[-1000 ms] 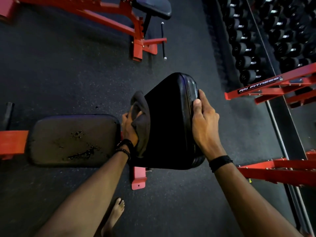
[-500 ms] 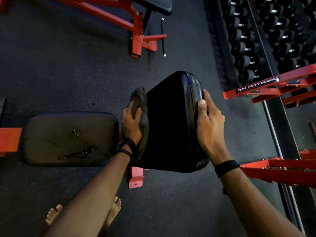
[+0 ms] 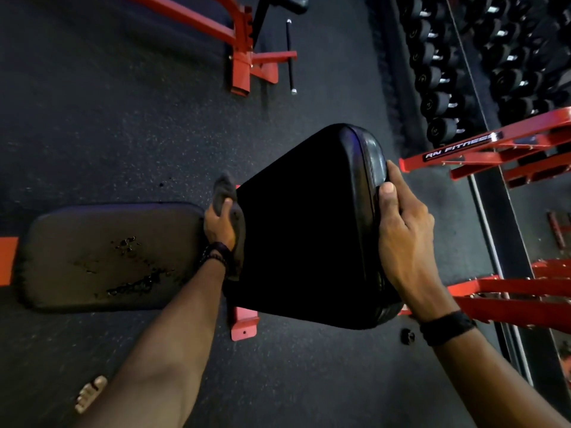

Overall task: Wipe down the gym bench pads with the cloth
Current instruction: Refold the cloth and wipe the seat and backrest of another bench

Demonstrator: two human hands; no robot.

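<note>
Two pads showed: a raised back pad (image 3: pixel 309 230) and a flat, scuffed seat pad (image 3: pixel 108 257) to its left. The left hand (image 3: pixel 220 225) gripped one dark cloth (image 3: pixel 227 196) against the back pad's left edge. The right hand (image 3: pixel 404 230) curled around its right edge. Dumbbells (image 3: pixel 438 103) filled the rack.

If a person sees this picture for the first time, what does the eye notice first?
The raised black back pad in the centre, with the right hand gripping its right edge and the left hand pressing a dark cloth on its left edge. Left of it lies the worn, cracked seat pad.
</note>
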